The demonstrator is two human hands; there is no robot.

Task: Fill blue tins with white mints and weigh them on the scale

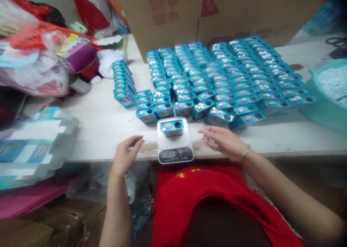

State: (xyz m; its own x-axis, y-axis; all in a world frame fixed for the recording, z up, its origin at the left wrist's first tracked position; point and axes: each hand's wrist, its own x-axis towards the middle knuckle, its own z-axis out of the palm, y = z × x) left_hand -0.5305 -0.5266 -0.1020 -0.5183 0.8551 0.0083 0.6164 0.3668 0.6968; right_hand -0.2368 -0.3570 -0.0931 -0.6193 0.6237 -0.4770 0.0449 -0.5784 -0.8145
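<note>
A blue box [173,132] with a round dark hole in its top rests on the white kitchen scale [162,144]. One or two white tablets lie on the box's top. Left of the scale, my left hand [127,153] hovers with thumb and fingers a little apart and nothing visible between them. On the other side, my right hand [223,141] is curled around several small white tablets [211,141]. It is close to the scale but does not touch it. Several rows of similar blue boxes [184,107] stand behind the scale, many with tablets on top.
A large cardboard carton [173,19] stands behind the rows. At the right, a turquoise basin [320,111] holds many white tablets. Flattened blue-and-white cartons [40,142] are stacked at the left, below plastic bags [40,73] and a purple box [78,55].
</note>
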